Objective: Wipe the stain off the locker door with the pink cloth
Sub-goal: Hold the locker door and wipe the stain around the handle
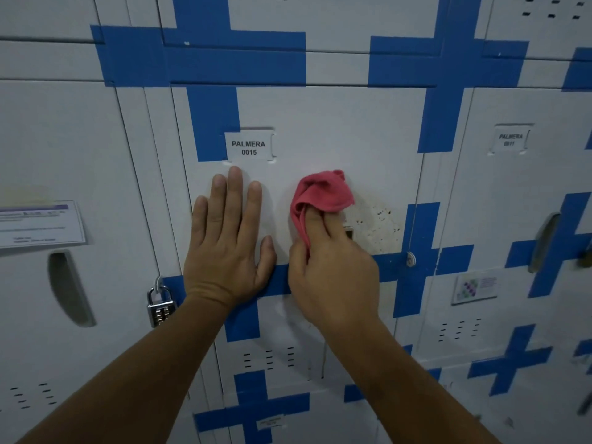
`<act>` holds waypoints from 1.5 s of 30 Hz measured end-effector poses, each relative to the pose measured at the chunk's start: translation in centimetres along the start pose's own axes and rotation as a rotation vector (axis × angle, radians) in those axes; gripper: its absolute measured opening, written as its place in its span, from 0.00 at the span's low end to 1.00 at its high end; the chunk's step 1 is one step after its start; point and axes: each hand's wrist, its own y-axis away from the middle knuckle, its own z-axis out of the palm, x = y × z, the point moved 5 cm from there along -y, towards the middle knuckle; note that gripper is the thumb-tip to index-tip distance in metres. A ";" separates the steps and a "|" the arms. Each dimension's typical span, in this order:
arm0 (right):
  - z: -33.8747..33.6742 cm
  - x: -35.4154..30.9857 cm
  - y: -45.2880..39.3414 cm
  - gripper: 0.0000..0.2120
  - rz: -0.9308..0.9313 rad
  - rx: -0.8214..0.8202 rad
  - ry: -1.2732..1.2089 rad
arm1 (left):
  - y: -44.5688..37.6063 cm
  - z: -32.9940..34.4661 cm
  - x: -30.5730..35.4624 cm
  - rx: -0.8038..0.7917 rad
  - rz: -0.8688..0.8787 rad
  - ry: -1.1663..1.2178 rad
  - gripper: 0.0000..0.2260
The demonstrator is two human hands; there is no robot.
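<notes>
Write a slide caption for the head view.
Left hand braces locker door; right hand rubs pink cloth beside stain.

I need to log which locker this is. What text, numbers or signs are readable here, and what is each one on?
"PALMERA 0015": white name tag on the locker door being wiped.
"PALMERA", with a number too blurred to be sure of: tag on the locker to the right.
Paper notice on the left locker: too blurred to read.
Small card at lower right: unreadable.
Small label on the lower locker: unreadable.
</notes>
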 end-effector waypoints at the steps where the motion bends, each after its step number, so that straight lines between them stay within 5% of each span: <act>1: 0.4 -0.3 0.5 0.23 -0.017 -0.032 0.005 | 0.0 0.0 0.0 -0.002 -0.002 -0.003 0.33; 17: 2.9 -0.4 4.4 0.23 -0.080 -0.177 0.047 | 0.0 0.0 0.0 -0.017 -0.003 -0.008 0.34; 23: 1.8 2.0 3.5 0.22 0.078 -0.087 0.043 | 0.0 -0.1 0.0 0.000 -0.009 0.003 0.33; 28: 2.9 -0.9 4.9 0.24 -0.065 -0.175 0.025 | 0.1 -0.2 0.0 0.001 -0.010 0.002 0.33; 33: 2.3 2.4 4.4 0.23 0.088 -0.101 0.042 | 0.0 -0.1 -0.1 0.001 -0.013 -0.005 0.33; 39: 3.1 0.2 5.5 0.25 -0.037 -0.173 0.042 | 0.1 -0.1 -0.1 -0.008 -0.018 -0.003 0.33; 45: 2.4 2.4 4.6 0.24 0.102 -0.094 0.059 | 0.0 -0.2 0.0 -0.006 -0.013 -0.015 0.33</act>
